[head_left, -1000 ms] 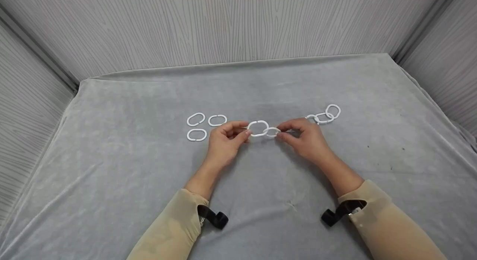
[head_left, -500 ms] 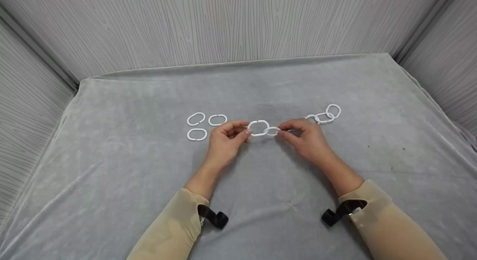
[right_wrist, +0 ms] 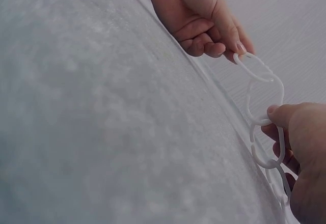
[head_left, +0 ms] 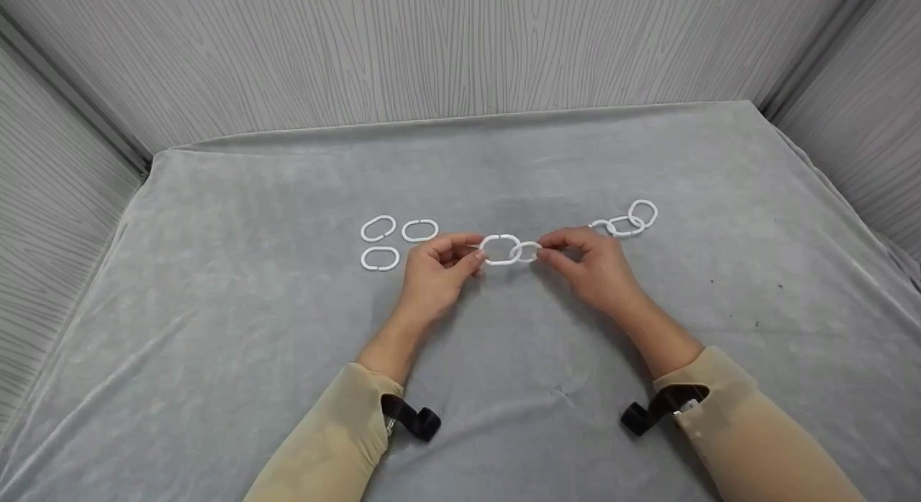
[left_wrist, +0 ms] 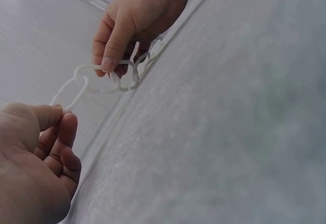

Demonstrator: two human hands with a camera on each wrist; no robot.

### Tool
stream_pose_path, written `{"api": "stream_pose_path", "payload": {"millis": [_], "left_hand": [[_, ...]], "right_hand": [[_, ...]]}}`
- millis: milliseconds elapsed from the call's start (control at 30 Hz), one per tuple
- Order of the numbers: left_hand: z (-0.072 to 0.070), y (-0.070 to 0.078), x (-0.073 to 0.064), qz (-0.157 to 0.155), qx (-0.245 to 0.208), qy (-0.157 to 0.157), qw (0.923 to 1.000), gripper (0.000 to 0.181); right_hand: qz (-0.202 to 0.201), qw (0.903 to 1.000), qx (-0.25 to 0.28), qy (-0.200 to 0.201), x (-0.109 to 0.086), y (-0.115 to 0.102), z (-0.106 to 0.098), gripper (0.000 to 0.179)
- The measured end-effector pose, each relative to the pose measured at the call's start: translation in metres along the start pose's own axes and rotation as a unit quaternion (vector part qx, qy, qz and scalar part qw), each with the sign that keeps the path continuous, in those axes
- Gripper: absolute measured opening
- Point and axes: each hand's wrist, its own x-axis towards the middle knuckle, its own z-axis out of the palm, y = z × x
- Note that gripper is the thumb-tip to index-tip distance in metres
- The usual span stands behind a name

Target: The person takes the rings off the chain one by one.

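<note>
1 held ring (head_left: 498,262), white and oval, is pinched at its left end between the thumb and forefinger of your left hand (head_left: 432,279); its rim shows a small split on the far side. Your other left fingers curl in toward the palm. Through that ring's loop passes a 2nd ring (head_left: 527,261), whose other end you grip between the thumb and fingers of your right hand (head_left: 593,272). Both rings are up off the grey cloth (head_left: 252,308), between your hands.

In the right wrist view, the 2nd ring's loop also has a 3rd ring (right_wrist: 282,142) threaded through it, and more links run on past your right hand. You cannot tell how many that hand hides. Beyond it, the head view shows a half-hidden ring (head_left: 601,221), then a middle ring (head_left: 626,234), then a far ring (head_left: 656,213), each hooked through the next and lying on the cloth.

To the left of your left hand, flat and apart from each other, lie an upper-left ring (head_left: 363,232), an upper-right ring (head_left: 419,241) just beside your fingers, and a lower ring (head_left: 380,248). Inside each of those 3 loops, grey cloth shows. Behind the cloth stands a wood-grain panel (head_left: 446,49).
</note>
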Motion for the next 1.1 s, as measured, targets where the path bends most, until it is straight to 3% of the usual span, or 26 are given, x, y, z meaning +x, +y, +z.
{"api": "stream_pose_path", "payload": {"millis": [733,1100], "left_hand": [[0.0019,0.0025,-0.0034,-0.04,0.017,-0.065,0.997,0.021],[0.0026,0.0032,-0.004,-0.047,0.024,-0.078,0.9956,0.02]], "right_hand": [[-0.018,0.9998,0.009,0.005,-0.0022,-0.0029,-0.0008,0.014],[-0.026,0.9995,0.017,-0.003,-0.0033,-0.004,-0.0015,0.013]]}}
